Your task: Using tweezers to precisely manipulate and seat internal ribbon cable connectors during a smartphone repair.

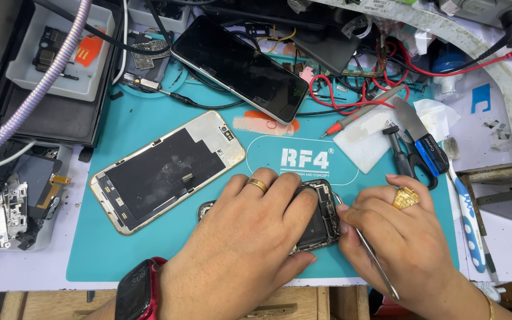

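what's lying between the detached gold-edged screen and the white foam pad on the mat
In the head view, only bare teal mat with its printed white logo lies between screen and foam pad.
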